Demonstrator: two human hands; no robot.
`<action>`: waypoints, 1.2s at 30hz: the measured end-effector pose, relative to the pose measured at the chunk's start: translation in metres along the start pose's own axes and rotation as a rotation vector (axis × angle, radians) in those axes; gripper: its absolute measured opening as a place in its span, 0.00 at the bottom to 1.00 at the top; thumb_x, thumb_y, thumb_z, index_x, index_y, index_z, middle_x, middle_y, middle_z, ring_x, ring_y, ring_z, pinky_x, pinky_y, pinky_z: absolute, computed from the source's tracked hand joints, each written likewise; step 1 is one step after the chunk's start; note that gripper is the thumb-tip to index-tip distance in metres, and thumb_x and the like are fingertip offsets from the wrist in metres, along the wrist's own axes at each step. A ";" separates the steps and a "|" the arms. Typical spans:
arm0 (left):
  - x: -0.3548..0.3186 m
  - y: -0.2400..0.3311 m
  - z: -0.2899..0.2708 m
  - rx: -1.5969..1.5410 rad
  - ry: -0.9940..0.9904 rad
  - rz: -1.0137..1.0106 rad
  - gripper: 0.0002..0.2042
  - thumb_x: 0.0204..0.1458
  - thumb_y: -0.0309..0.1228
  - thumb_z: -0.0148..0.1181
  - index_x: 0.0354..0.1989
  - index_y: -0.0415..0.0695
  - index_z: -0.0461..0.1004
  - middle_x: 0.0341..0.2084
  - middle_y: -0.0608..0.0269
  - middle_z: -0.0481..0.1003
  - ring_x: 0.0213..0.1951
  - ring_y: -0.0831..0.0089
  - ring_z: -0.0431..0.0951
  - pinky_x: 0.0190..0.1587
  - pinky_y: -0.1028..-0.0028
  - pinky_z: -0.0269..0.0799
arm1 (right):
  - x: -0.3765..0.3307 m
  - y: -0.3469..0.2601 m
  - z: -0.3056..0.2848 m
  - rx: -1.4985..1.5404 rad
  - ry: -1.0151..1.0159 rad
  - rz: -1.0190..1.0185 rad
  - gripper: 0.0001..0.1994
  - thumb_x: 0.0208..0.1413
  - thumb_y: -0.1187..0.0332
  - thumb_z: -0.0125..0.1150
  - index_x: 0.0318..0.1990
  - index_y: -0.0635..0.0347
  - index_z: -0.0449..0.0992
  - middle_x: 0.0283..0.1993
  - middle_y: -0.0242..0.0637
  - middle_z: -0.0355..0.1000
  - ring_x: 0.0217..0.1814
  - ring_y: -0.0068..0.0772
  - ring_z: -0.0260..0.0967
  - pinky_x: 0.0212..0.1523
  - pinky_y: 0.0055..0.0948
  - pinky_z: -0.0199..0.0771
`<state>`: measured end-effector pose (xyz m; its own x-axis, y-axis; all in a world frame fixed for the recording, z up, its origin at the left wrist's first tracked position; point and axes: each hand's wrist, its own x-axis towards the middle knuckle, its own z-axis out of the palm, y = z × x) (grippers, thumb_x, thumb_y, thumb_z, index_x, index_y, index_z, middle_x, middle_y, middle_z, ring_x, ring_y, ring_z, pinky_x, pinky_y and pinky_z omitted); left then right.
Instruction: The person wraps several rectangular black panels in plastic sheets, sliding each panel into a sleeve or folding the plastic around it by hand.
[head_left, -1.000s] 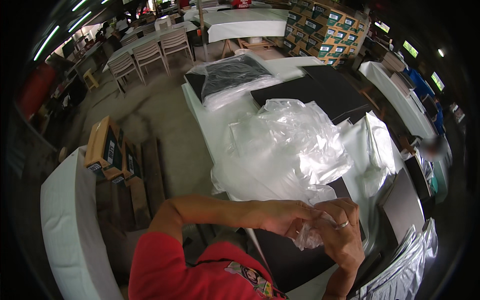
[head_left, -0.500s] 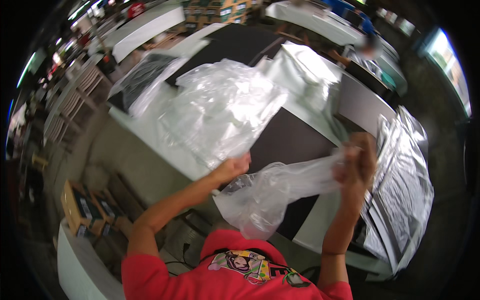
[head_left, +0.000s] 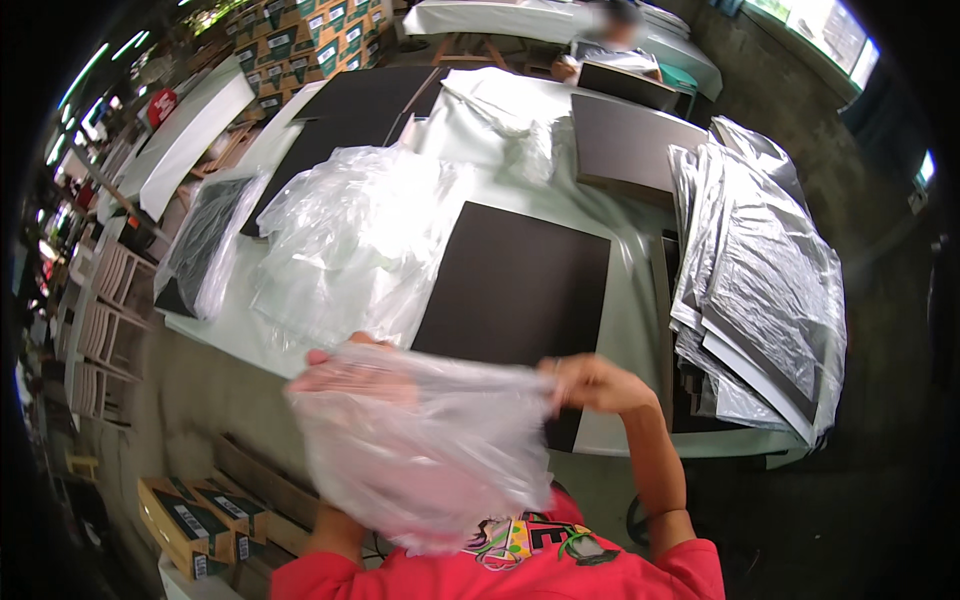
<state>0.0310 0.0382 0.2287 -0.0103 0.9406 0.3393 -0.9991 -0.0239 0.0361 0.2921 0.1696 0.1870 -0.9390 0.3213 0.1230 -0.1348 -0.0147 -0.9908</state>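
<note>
A clear plastic bag point(head_left: 440, 450) is stretched between my two hands in front of my chest and blurs with motion. My right hand point(head_left: 600, 384) is closed on the bag's upper right edge. At the upper left edge, my left hand point(head_left: 365, 375) grips the bag and shows partly through the film; its forearm is mostly hidden behind the plastic. Just beyond the bag, a flat dark board point(head_left: 520, 280) lies on the pale-covered table point(head_left: 625, 330). A loose pile of clear plastic bags point(head_left: 360, 230) lies left of that board.
Wrapped boards point(head_left: 765, 270) are stacked at the table's right. A thick brown stack point(head_left: 630, 145) and more dark boards point(head_left: 345, 130) lie farther back. Cardboard boxes point(head_left: 185, 525) stand low at left. A person point(head_left: 612, 50) sits beyond the table.
My right hand has come down and leftward, and the bag has moved left and spread wider between my hands. My left hand is now partly behind the film. The view has shifted rightward.
</note>
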 end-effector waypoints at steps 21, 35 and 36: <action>0.118 0.154 -0.041 0.889 0.159 0.380 0.14 0.46 0.26 0.50 0.44 0.40 0.64 0.40 0.58 0.67 0.38 0.71 0.72 0.39 0.73 0.70 | 0.039 0.034 -0.061 0.902 0.733 -0.197 0.26 0.49 0.55 0.61 0.48 0.67 0.70 0.43 0.40 0.71 0.44 0.29 0.66 0.46 0.31 0.68; 0.188 0.203 -0.116 1.196 0.216 -0.250 0.23 0.42 0.18 0.54 0.51 0.34 0.64 0.47 0.51 0.68 0.42 0.70 0.74 0.37 0.76 0.73 | 0.036 0.059 -0.079 0.295 0.157 0.093 0.26 0.43 0.59 0.66 0.48 0.68 0.70 0.38 0.39 0.72 0.38 0.27 0.68 0.38 0.26 0.68; 0.196 0.208 -0.130 1.269 0.192 -0.474 0.24 0.41 0.18 0.54 0.52 0.34 0.64 0.48 0.50 0.69 0.42 0.70 0.74 0.37 0.76 0.73 | 0.030 0.057 -0.090 0.413 0.415 -0.060 0.27 0.43 0.60 0.67 0.48 0.68 0.70 0.38 0.39 0.73 0.37 0.27 0.68 0.37 0.26 0.68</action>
<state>-0.1840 0.2616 0.1799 0.2095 0.9747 -0.0776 -0.1847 0.1173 0.9758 0.2854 0.2639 0.1293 -0.7347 0.6754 0.0631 -0.3741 -0.3258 -0.8683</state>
